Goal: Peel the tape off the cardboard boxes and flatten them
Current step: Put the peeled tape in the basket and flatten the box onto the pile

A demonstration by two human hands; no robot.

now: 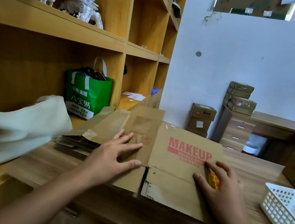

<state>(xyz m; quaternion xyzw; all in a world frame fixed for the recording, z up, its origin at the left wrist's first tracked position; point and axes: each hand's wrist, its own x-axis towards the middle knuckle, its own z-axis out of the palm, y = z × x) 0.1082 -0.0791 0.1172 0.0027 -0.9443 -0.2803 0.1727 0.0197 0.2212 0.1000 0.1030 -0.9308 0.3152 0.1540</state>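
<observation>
A flattened brown cardboard box (173,163) printed "MAKEUP" in red lies on the wooden table (250,173). Its near flaps hang slightly over the front edge. My left hand (113,156) presses flat on its left panel, fingers spread and straight. My right hand (222,188) rests on the right panel just below the red print. A small orange-yellow object (214,181) is tucked under its palm; I cannot make out what it is. More flattened cardboard (76,143) is stacked under the box's left end.
A white plastic basket (285,210) sits at the table's right edge. A cream cloth bag (20,126) and a green shopping bag (87,95) stand on the shelf at the left. Sealed boxes (201,116) and a desk with drawers (237,134) stand by the far wall.
</observation>
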